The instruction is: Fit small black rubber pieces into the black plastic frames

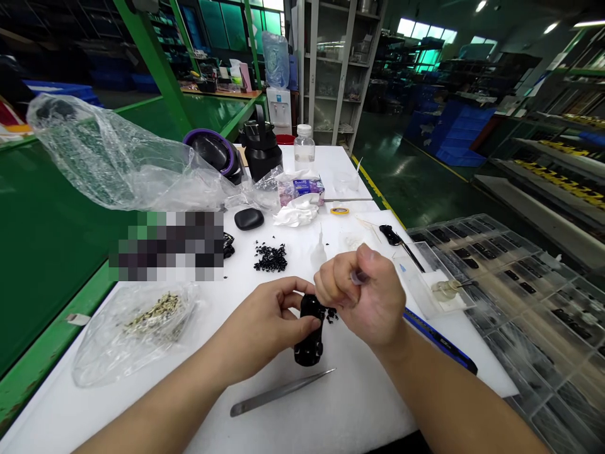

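My left hand [265,321] grips a glossy black model car body [309,343] between thumb and fingers, above the white tabletop. Close against its upper end is my right hand [366,296], its fingers curled into a fist. A bit of something greyish and translucent shows in that fist; the rest is hidden. Several tiny black parts [332,314] lie just behind the car body. Metal tweezers [283,392] rest in front of my hands, pointing right. Farther back are a pile of small black parts [270,258] and a white fine-tipped bottle [319,249].
A clear bag [137,340] of small brass-coloured pieces lies left. To the right are a blue cutter knife [442,343], a clear tray [411,287] with a small jar, and compartment boxes [534,302]. Behind stand a tissue pack [301,188] and a black bottle [262,151].
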A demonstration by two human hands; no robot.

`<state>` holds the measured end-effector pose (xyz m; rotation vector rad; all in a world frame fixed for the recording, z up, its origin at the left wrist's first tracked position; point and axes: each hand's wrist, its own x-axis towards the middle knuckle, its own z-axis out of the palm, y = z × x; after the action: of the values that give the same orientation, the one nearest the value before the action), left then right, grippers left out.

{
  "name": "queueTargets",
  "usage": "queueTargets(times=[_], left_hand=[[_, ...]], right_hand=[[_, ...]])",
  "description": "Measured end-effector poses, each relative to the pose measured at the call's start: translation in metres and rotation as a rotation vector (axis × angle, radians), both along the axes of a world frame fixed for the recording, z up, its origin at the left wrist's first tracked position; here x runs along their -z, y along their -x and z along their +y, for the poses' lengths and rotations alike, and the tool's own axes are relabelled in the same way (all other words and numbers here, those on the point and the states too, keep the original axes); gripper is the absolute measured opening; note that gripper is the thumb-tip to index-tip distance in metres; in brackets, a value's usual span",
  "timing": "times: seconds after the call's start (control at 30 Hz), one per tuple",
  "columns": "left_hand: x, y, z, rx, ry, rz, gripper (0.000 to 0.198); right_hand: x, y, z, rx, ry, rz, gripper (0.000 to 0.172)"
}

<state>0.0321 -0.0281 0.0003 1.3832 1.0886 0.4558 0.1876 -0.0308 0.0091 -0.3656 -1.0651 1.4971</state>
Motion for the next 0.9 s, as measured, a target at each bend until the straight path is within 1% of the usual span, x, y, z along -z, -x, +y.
queueTargets(times=[0.07, 0.1, 0.13, 0.17, 0.23, 0.27, 0.3, 0.37, 0.4, 0.43, 0.47, 0.5, 0.53, 0.57, 0.6, 0.63, 0.67, 0.7, 0.73, 0.77, 0.83, 0.9], left_hand=[[0.002, 0.004, 0.005, 0.043, 0.004, 0.009, 0.032], [0.003, 0.008, 0.008, 0.053, -0.001, 0.027, 0.031], [0.004, 0.012, 0.012, 0.04, -0.015, 0.052, 0.031], [0.006, 0.017, 0.017, -0.005, -0.042, 0.079, 0.031], [0.007, 0.027, 0.026, -0.176, -0.112, 0.09, 0.034], [0.006, 0.032, 0.029, -0.274, -0.141, 0.051, 0.035], [0.004, 0.036, 0.033, -0.362, -0.157, -0.017, 0.036], [-0.001, 0.041, 0.037, -0.507, -0.159, -0.194, 0.039], [-0.004, 0.042, 0.037, -0.558, -0.149, -0.28, 0.041], [-0.007, 0.042, 0.037, -0.599, -0.142, -0.352, 0.042], [-0.008, 0.041, 0.037, -0.628, -0.138, -0.407, 0.043], [-0.01, 0.039, 0.036, -0.646, -0.137, -0.453, 0.044], [-0.01, 0.037, 0.034, -0.652, -0.137, -0.492, 0.044], [-0.009, 0.035, 0.032, -0.647, -0.134, -0.525, 0.044], [-0.008, 0.032, 0.03, -0.632, -0.124, -0.549, 0.044], [-0.007, 0.029, 0.027, -0.607, -0.108, -0.564, 0.043], [-0.005, 0.026, 0.024, -0.576, -0.092, -0.57, 0.042], [-0.005, 0.022, 0.021, -0.546, -0.088, -0.564, 0.04], [-0.005, 0.019, 0.017, -0.523, -0.104, -0.549, 0.038], [-0.006, 0.016, 0.013, -0.511, -0.14, -0.518, 0.035], [-0.015, 0.013, 0.004, -0.499, -0.262, -0.407, 0.032], [-0.029, 0.02, -0.005, -0.448, -0.425, -0.215, 0.039]], right_hand=[[0.0, 0.0, -0.001, -0.004, -0.03, -0.084, 0.055], [0.0, -0.002, 0.001, 0.017, -0.049, -0.126, 0.056], [0.001, -0.006, 0.005, 0.086, -0.068, -0.158, 0.058], [0.003, -0.012, 0.011, 0.22, -0.078, -0.19, 0.058], [0.01, -0.028, 0.029, 0.622, -0.027, -0.273, 0.054], [0.015, -0.037, 0.04, 0.814, 0.048, -0.351, 0.049], [0.02, -0.045, 0.05, 0.92, 0.155, -0.457, 0.046], [0.027, -0.055, 0.063, 0.951, 0.24, -0.552, 0.041], [0.028, -0.057, 0.064, 0.956, 0.252, -0.573, 0.039], [0.027, -0.055, 0.061, 0.991, 0.222, -0.591, 0.039], [0.024, -0.051, 0.054, 1.07, 0.155, -0.62, 0.043], [0.02, -0.044, 0.044, 1.158, 0.051, -0.647, 0.048], [0.015, -0.036, 0.033, 1.239, -0.118, -0.702, 0.05], [0.012, -0.026, 0.022, 1.241, -0.297, -0.735, 0.044], [0.009, -0.017, 0.012, 1.125, -0.432, -0.78, 0.04], [0.009, -0.008, 0.003, 0.958, -0.498, -0.837, 0.043], [0.01, 0.001, -0.002, 0.775, -0.507, -0.884, 0.049], [0.012, 0.008, -0.006, 0.625, -0.488, -0.926, 0.057], [0.016, 0.013, -0.007, 0.54, -0.468, -0.951, 0.061], [0.019, 0.017, -0.007, 0.513, -0.462, -0.954, 0.06], [0.025, 0.02, -0.005, 0.547, -0.497, -0.904, 0.045], [0.026, 0.017, -0.004, 0.588, -0.519, -0.845, 0.038]])
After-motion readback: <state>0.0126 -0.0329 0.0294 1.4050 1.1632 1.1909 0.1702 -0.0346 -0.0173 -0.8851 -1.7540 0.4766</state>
